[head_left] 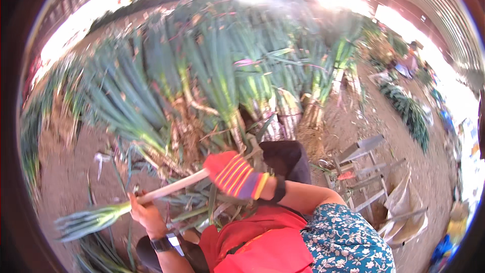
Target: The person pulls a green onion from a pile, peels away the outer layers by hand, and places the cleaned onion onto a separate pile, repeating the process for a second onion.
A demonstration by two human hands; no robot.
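Observation:
A single long green onion [173, 187] lies across the front of my body, its white stem sloping up to the right and its green leaves fanning out to the left. My left hand [146, 214], bare with a watch at the wrist, is closed around the stem near where the leaves begin. At the stem's other end, my right hand [233, 174] wears a red, yellow and purple striped glove and is closed over the root end, which it hides. Cut or loose green leaves [194, 205] lie on the ground below the stem.
Tall bundles of green onions [212, 71] lean in a row ahead of me, roots down. A metal stool frame [361, 172] and a pale sack [404, 207] are at the right. Farther back right, a person [410, 60] sits near another bundle [404, 108].

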